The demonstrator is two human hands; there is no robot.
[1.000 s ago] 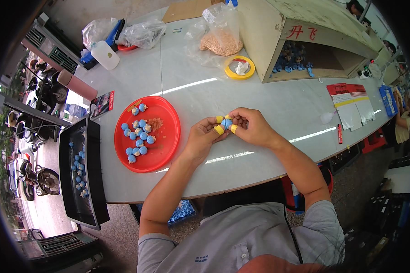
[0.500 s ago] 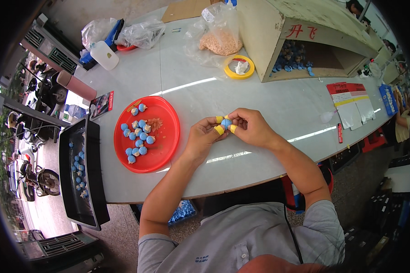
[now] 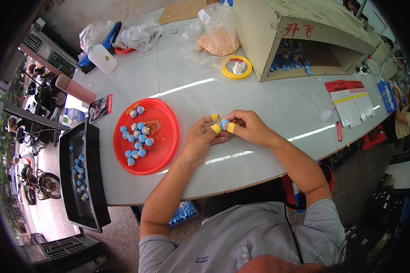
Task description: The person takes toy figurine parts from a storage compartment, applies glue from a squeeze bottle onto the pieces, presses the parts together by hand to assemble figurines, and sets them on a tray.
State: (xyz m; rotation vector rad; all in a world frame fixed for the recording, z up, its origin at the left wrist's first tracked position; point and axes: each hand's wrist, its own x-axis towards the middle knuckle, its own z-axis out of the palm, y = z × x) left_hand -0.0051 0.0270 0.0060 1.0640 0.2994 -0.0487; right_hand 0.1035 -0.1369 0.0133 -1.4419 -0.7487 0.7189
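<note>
Fingers partly hide the one blue ball (image 3: 224, 124), above the table (image 3: 269, 166) right of the plate. The right hand (image 3: 247, 126) pinches it narrowly; the left hand (image 3: 202, 135) has its forefinger lifted apart, and whether its thumb touches the ball I cannot tell. Three yellow finger bands (image 3: 231, 128) show. One red plate (image 3: 164, 150) carries about fifteen blue-and-cream balls (image 3: 149, 142). Farther left, one black tray (image 3: 95, 173) holds more, too overlapped to count. Shadow blurs the blue pieces (image 3: 287, 57) inside the far-right box (image 3: 266, 36).
</note>
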